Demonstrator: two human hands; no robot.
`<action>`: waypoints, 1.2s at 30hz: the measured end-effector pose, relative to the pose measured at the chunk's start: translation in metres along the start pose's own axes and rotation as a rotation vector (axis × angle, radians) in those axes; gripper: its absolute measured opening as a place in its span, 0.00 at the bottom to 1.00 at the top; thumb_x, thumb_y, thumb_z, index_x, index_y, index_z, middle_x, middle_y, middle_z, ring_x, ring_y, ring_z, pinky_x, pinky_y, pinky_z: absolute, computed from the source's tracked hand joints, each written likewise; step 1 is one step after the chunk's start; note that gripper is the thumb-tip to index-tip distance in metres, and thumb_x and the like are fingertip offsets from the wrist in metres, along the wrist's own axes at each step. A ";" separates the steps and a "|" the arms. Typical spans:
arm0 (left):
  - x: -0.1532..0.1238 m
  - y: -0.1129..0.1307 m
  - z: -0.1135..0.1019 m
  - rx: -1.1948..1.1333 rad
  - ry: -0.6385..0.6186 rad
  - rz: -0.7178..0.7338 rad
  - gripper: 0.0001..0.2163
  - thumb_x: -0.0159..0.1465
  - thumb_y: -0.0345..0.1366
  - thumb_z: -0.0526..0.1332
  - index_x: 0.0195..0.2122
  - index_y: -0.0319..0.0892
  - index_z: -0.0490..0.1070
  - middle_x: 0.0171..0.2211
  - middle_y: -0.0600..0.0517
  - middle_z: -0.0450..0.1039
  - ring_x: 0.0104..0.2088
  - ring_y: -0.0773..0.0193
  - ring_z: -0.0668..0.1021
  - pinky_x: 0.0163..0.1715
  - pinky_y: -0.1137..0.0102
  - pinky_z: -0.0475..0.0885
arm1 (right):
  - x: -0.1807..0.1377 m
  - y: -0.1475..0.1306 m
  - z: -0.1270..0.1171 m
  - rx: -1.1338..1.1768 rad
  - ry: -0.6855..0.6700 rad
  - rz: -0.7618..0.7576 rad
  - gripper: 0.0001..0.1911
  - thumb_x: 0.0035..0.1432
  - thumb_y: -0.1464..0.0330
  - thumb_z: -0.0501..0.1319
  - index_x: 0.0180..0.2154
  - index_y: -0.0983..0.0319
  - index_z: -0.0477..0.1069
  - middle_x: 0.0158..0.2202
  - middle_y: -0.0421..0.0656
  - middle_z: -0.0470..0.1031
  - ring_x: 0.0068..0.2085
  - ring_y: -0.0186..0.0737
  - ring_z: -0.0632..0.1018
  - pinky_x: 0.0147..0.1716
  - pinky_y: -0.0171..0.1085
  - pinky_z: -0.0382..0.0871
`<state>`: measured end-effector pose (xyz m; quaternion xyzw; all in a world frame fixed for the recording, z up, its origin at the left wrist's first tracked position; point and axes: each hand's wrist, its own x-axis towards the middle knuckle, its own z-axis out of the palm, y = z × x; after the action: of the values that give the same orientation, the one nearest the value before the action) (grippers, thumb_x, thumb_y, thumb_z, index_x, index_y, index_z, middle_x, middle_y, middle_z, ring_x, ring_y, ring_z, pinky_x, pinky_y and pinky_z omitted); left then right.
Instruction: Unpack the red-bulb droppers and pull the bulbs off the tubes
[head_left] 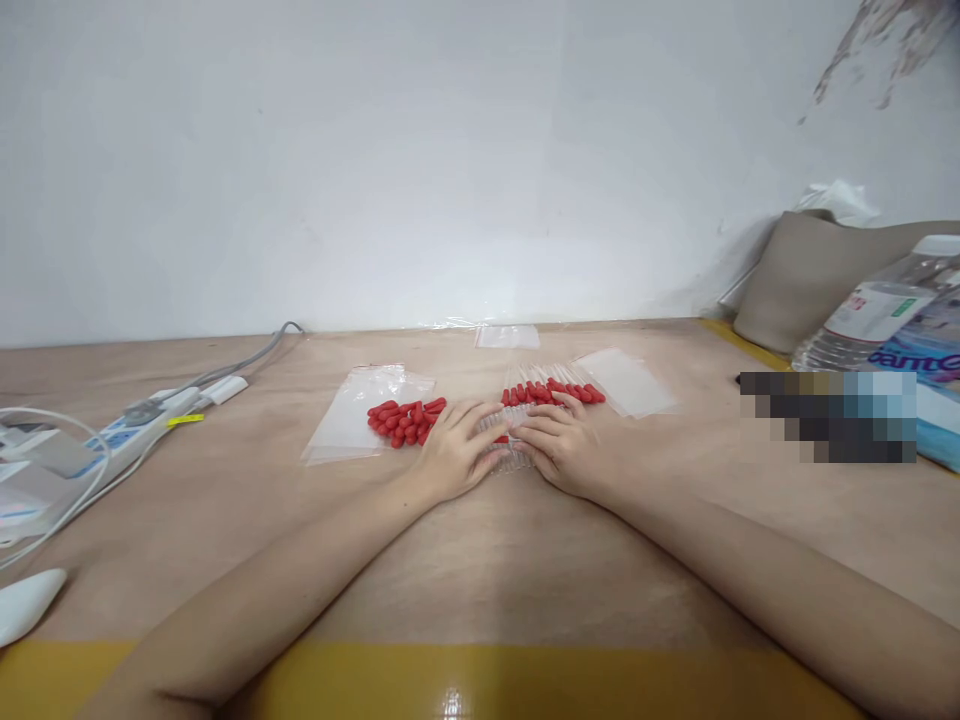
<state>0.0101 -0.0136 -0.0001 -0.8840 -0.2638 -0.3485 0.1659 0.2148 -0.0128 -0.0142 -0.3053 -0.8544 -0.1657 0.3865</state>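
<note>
My left hand [459,450] and my right hand [561,445] meet fingertip to fingertip low over the table. A small red rubber bulb [502,439] shows between the left thumb and forefinger. The right fingers close at its other side on what looks like a clear tube, mostly hidden by them. Beneath both hands lie several clear thin tubes [516,462]. Beside the left hand is a heap of loose red bulbs [397,424]. Just beyond the right hand, a row of droppers [553,390] lies with red bulbs towards me and clear stems pointing away.
Clear plastic bags [341,415] lie left of the heap, others [634,385] right of the droppers, and one small bag [508,338] near the wall. A power strip [124,435] with cables stands left. A water bottle [862,315] and a blurred-out patch are at right.
</note>
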 end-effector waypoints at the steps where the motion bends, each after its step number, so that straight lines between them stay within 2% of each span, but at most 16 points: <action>1: 0.002 0.000 0.001 0.017 -0.015 0.014 0.12 0.60 0.36 0.58 0.45 0.43 0.68 0.48 0.47 0.69 0.50 0.56 0.68 0.48 0.58 0.65 | 0.000 0.000 0.000 -0.001 0.001 0.000 0.08 0.58 0.67 0.55 0.36 0.58 0.73 0.33 0.39 0.77 0.42 0.37 0.72 0.53 0.45 0.52; 4: 0.004 0.001 0.002 0.045 -0.044 0.028 0.08 0.62 0.33 0.56 0.41 0.43 0.70 0.43 0.50 0.73 0.47 0.59 0.70 0.51 0.58 0.62 | 0.000 0.000 -0.001 0.010 -0.023 -0.005 0.09 0.59 0.68 0.54 0.35 0.58 0.73 0.31 0.39 0.77 0.40 0.37 0.73 0.52 0.46 0.54; 11: 0.006 0.005 -0.003 0.079 -0.172 0.041 0.09 0.64 0.33 0.52 0.39 0.44 0.71 0.41 0.51 0.75 0.48 0.59 0.71 0.57 0.51 0.48 | 0.001 -0.003 -0.006 0.020 -0.098 -0.095 0.13 0.60 0.70 0.49 0.34 0.60 0.72 0.31 0.42 0.75 0.39 0.37 0.72 0.49 0.43 0.62; 15: 0.002 0.005 -0.009 0.036 -0.151 0.018 0.08 0.63 0.32 0.52 0.36 0.44 0.71 0.38 0.52 0.76 0.47 0.59 0.72 0.57 0.51 0.48 | -0.005 0.002 -0.011 -0.012 -0.046 -0.161 0.13 0.59 0.73 0.49 0.34 0.60 0.72 0.31 0.42 0.75 0.40 0.37 0.72 0.51 0.44 0.60; 17: -0.004 0.002 -0.013 0.030 -0.120 -0.030 0.08 0.62 0.30 0.52 0.35 0.44 0.71 0.37 0.53 0.76 0.46 0.59 0.72 0.56 0.52 0.50 | -0.010 0.011 -0.014 -0.024 -0.024 -0.141 0.12 0.59 0.73 0.50 0.34 0.60 0.72 0.31 0.42 0.75 0.40 0.37 0.72 0.50 0.44 0.60; 22: -0.012 -0.017 -0.023 0.034 -0.023 -0.220 0.08 0.63 0.33 0.53 0.38 0.44 0.71 0.38 0.51 0.73 0.42 0.60 0.72 0.47 0.60 0.63 | -0.020 0.028 -0.017 -0.081 0.043 0.101 0.09 0.58 0.69 0.54 0.36 0.60 0.73 0.27 0.42 0.73 0.33 0.35 0.70 0.40 0.39 0.61; 26: -0.001 -0.046 -0.033 -0.036 0.025 -0.517 0.11 0.62 0.37 0.52 0.37 0.41 0.73 0.34 0.48 0.68 0.36 0.62 0.72 0.37 0.67 0.68 | -0.014 0.023 -0.010 -0.193 0.008 0.262 0.13 0.58 0.66 0.53 0.41 0.60 0.72 0.27 0.42 0.71 0.32 0.36 0.69 0.36 0.39 0.56; 28: 0.003 -0.068 -0.040 -0.009 -0.004 -0.682 0.12 0.60 0.36 0.53 0.37 0.39 0.74 0.32 0.48 0.68 0.35 0.61 0.72 0.36 0.67 0.68 | -0.010 0.021 -0.007 -0.213 -0.035 0.345 0.14 0.57 0.67 0.52 0.42 0.61 0.70 0.29 0.43 0.72 0.33 0.38 0.71 0.36 0.39 0.55; 31: -0.001 -0.099 -0.048 -0.048 -0.141 -0.872 0.14 0.58 0.37 0.53 0.42 0.39 0.73 0.29 0.50 0.70 0.30 0.62 0.73 0.34 0.68 0.68 | -0.005 0.020 -0.004 -0.169 -0.087 0.460 0.11 0.55 0.68 0.52 0.40 0.62 0.68 0.31 0.43 0.73 0.33 0.39 0.72 0.36 0.39 0.56; 33: -0.007 -0.112 -0.049 -0.101 -0.173 -0.955 0.17 0.57 0.39 0.54 0.45 0.40 0.70 0.28 0.52 0.71 0.28 0.63 0.73 0.32 0.70 0.68 | -0.003 0.022 -0.002 -0.141 -0.107 0.483 0.08 0.55 0.69 0.52 0.35 0.61 0.68 0.31 0.43 0.73 0.32 0.39 0.72 0.34 0.39 0.57; 36: -0.015 -0.120 -0.044 -0.117 -0.198 -1.016 0.19 0.54 0.43 0.57 0.45 0.40 0.69 0.29 0.51 0.73 0.30 0.63 0.75 0.31 0.71 0.68 | -0.001 0.023 0.001 -0.084 -0.081 0.461 0.09 0.55 0.70 0.51 0.30 0.60 0.69 0.31 0.44 0.70 0.31 0.39 0.72 0.30 0.38 0.58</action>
<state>-0.0929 0.0566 0.0334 -0.6810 -0.6541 -0.3138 -0.0994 0.2299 0.0041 -0.0146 -0.5145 -0.7693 -0.0959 0.3663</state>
